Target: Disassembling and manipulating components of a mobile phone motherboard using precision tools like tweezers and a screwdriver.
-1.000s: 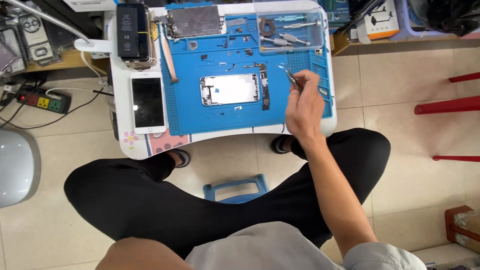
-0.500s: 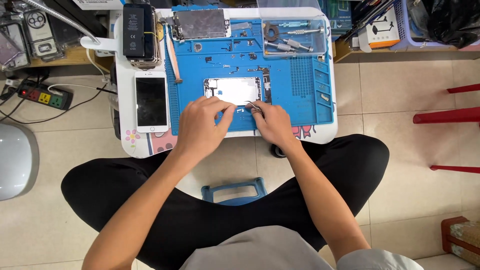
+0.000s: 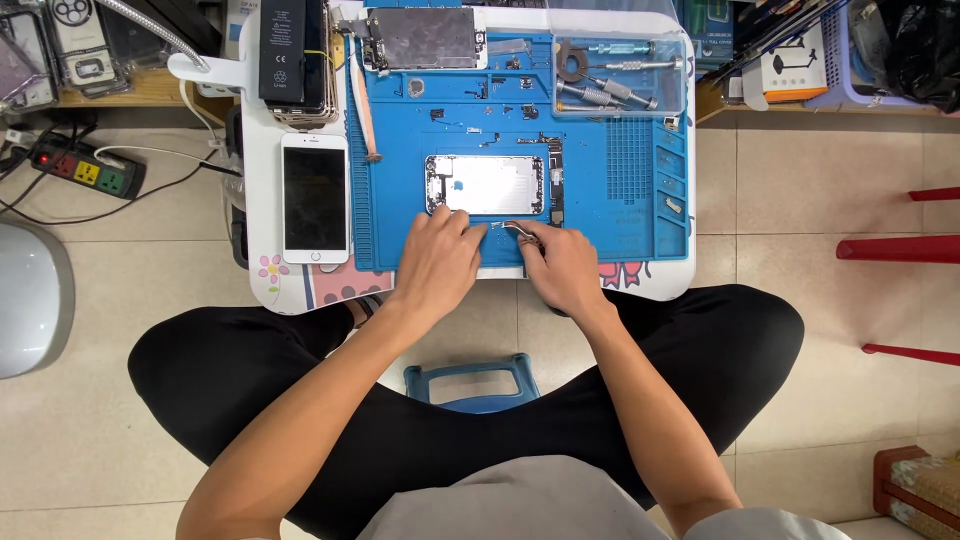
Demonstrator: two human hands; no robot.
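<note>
An opened phone housing (image 3: pixel 487 184) lies flat in the middle of a blue work mat (image 3: pixel 620 160). My left hand (image 3: pixel 437 262) rests just below its near edge, fingertips touching the housing. My right hand (image 3: pixel 562 264) sits beside it and grips thin metal tweezers (image 3: pixel 512 228), their tips pointing left at the housing's lower edge. A dark circuit strip (image 3: pixel 556 186) lies along the housing's right side. Small screws and parts are scattered on the mat above.
A white phone (image 3: pixel 315 198) with a dark screen lies left of the mat. A black battery (image 3: pixel 290 50) and a screen assembly (image 3: pixel 428 38) sit at the back. Screwdrivers fill a clear tray (image 3: pixel 620 75). A power strip (image 3: pixel 88 172) and blue stool (image 3: pixel 470 380) are on the floor.
A second ago only my right hand was up, at the mat's right side with the tweezers. Both hands have since come to the housing's near edge and stayed there.
</note>
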